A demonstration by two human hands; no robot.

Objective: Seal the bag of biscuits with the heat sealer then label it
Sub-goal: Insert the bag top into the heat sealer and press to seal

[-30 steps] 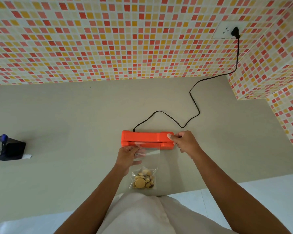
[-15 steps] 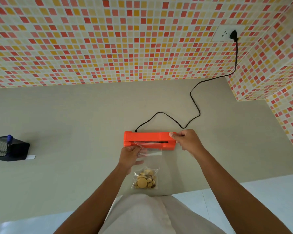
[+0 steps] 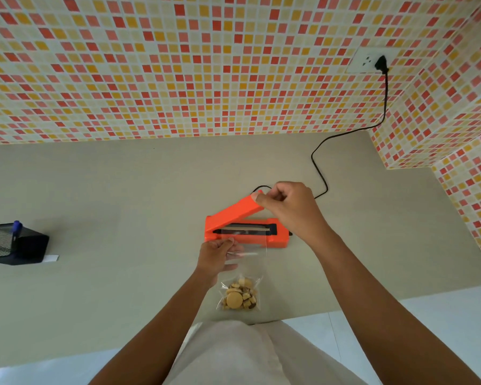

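R hand (image 3: 286,209) fingers pinch sealer lid (image 3: 233,213) tilted up; L hand (image 3: 215,257) fingers pinch bag (image 3: 242,290) top.

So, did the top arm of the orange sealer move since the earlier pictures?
Yes. The top arm has swung up off the sealer base, lifted at its right end by the right hand.

Red/yellow mosaic wall (image 3: 178,79), grey counter (image 3: 95,190), prob. tiled white floor (image 3: 467,304).
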